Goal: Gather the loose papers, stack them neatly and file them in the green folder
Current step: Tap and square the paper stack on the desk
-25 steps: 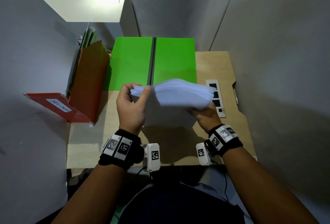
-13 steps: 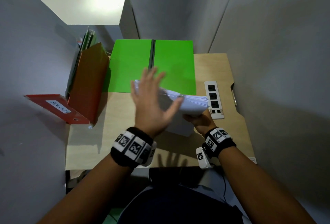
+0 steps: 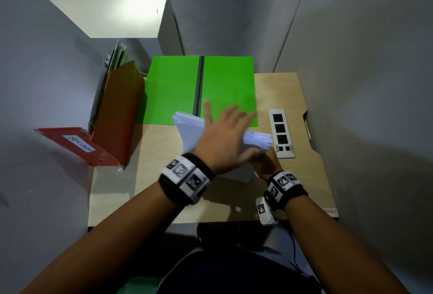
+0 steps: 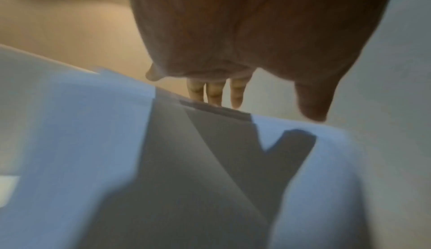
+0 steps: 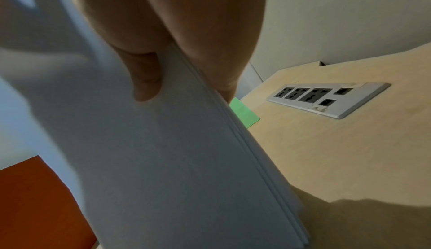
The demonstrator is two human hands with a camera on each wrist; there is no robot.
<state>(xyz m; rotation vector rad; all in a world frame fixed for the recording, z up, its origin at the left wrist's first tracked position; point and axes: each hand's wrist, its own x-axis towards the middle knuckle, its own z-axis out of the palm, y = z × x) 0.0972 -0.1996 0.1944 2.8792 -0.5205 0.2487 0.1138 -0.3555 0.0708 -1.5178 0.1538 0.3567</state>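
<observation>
The green folder (image 3: 173,90) lies open and flat at the back of the desk; its corner (image 5: 243,114) shows past the sheets in the right wrist view. A thick stack of white papers (image 3: 189,134) stands tilted on its lower edge on the desk in front of it. My right hand (image 3: 266,165) grips the stack's near right end, thumb (image 5: 145,76) on the front sheet (image 5: 168,161) and fingers behind. My left hand (image 3: 228,125) lies flat with straight fingers (image 4: 214,94) across the stack's upper face (image 4: 70,124), gripping nothing.
An orange file box (image 3: 119,111) with folders stands at the desk's left, and a red labelled binder (image 3: 77,144) juts out beside it. A socket strip (image 3: 281,133) is set into the desk at the right. Grey walls close in on both sides; a white shelf (image 3: 105,12) hangs above.
My left hand let go of the stack's left end, opened and swept right across the papers. The stack dropped from mid-air and tipped onto its edge on the desk.
</observation>
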